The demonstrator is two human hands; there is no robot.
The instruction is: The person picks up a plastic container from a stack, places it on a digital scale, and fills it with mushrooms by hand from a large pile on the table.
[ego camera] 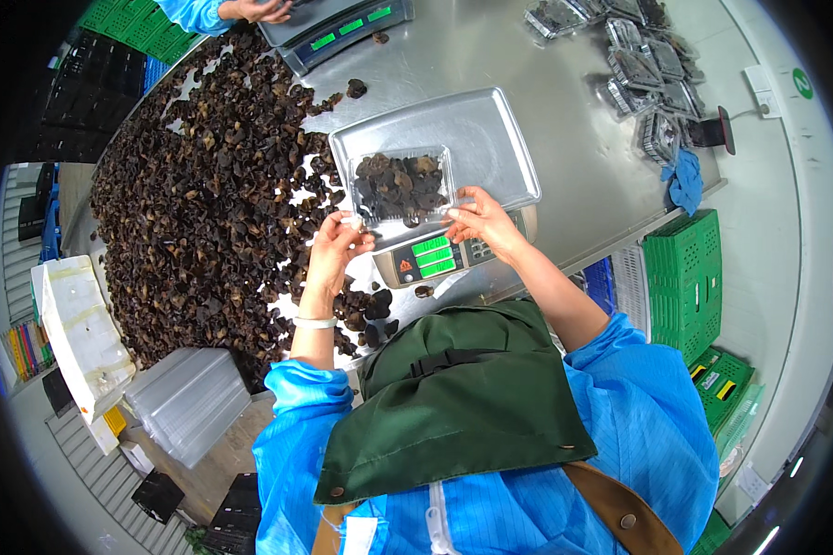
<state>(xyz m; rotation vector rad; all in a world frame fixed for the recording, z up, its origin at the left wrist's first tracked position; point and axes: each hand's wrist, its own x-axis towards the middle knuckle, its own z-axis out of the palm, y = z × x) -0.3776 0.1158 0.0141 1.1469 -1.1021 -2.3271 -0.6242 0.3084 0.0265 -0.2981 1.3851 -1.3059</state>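
Note:
A clear plastic punnet (451,182) with dark wood ear mushrooms (399,184) in it rests on the steel pan (496,139) of a digital scale (416,260), whose green display is lit. At the punnet's near left corner is my left hand (333,250), thumb and fingertips close to its rim. My right hand (482,222) touches the near right corner with its fingers. Whether either hand grips the punnet or only touches it, I cannot tell. A large heap of the same mushrooms (201,208) spreads over the steel table to the left of the scale.
Filled, lidded punnets (638,66) lie piled at the back right, near a blue cloth (684,180). Another scale (340,35) stands at the back, beside a co-worker's hand (257,10). Stacked clear plastic trays (187,402) are at the lower left, green crates (684,281) at the right.

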